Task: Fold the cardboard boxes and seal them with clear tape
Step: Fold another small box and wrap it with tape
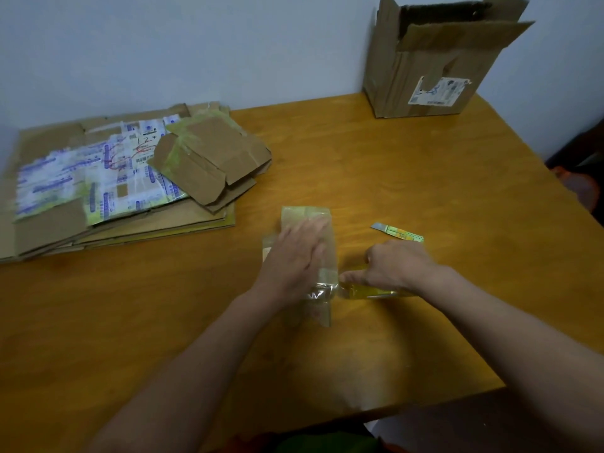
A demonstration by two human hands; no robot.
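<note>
Head view: one small box, one tape roll, one cutter.

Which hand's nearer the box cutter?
Right. Right hand, gripping the tape roll, sits beside the box cutter; left hand presses the small box farther left.
</note>
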